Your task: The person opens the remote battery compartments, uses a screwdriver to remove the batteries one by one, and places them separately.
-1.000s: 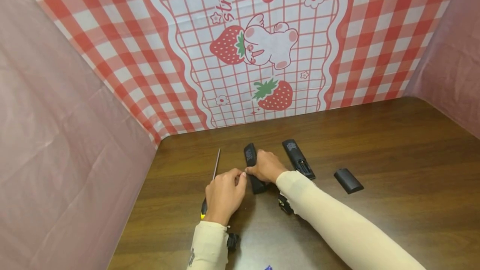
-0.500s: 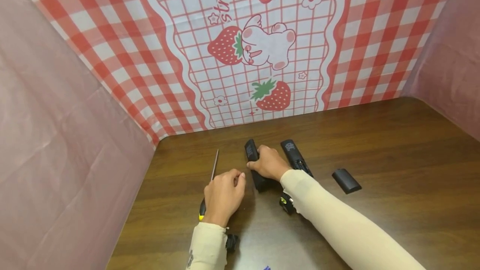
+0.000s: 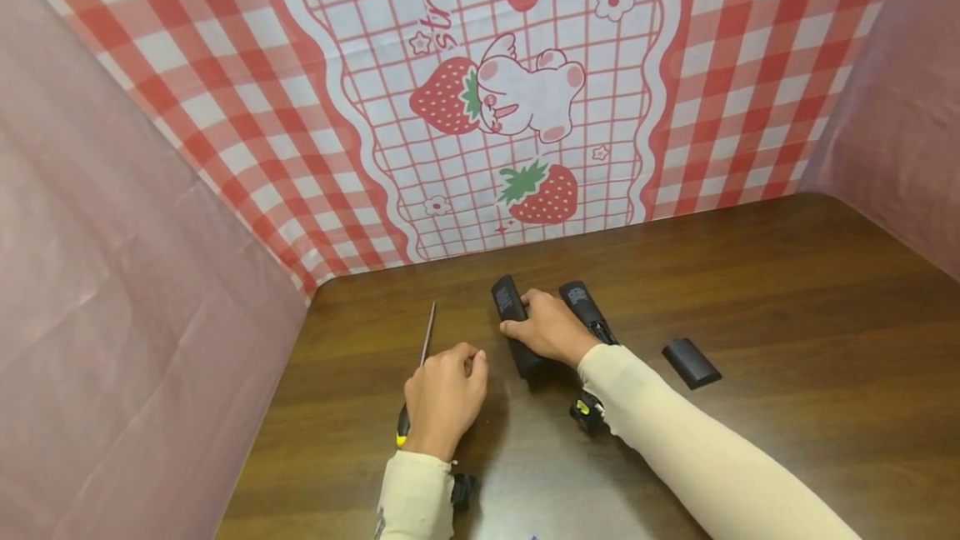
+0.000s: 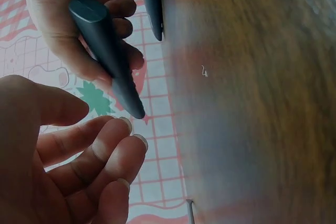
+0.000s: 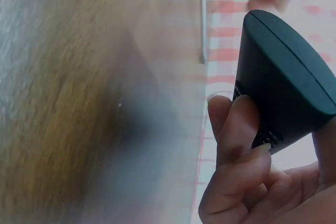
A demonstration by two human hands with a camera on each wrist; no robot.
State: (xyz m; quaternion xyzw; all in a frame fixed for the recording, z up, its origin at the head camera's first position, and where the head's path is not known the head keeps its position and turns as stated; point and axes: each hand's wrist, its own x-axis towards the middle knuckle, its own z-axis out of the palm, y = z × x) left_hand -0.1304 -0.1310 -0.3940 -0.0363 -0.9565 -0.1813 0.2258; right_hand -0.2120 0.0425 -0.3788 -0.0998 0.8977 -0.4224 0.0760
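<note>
My right hand (image 3: pixel 551 326) grips a black remote control (image 3: pixel 507 297) by its sides, back face up. In the left wrist view that remote (image 4: pixel 105 45) is lifted off the table, thumb on one side and fingers on the other. The right wrist view shows its thick end (image 5: pixel 283 66) up close. My left hand (image 3: pixel 445 398) hovers to the left, apart from the remote, fingers loosely curled around nothing. Beside and partly under it lies a screwdriver (image 3: pixel 429 332) with a thin metal shaft; its black and yellow handle is mostly hidden.
A second black remote (image 3: pixel 581 304) lies behind my right hand, its battery compartment uncovered. Farther right sits a loose black battery cover (image 3: pixel 691 362). The wooden table (image 3: pixel 787 298) ends at a strawberry-print cloth (image 3: pixel 360 148) at the back, with pink cloth at both sides.
My right hand has moved slightly right with the remote, away from the left hand. The left hand has stayed nearly in place, and its fingertips no longer meet the right thumb.
</note>
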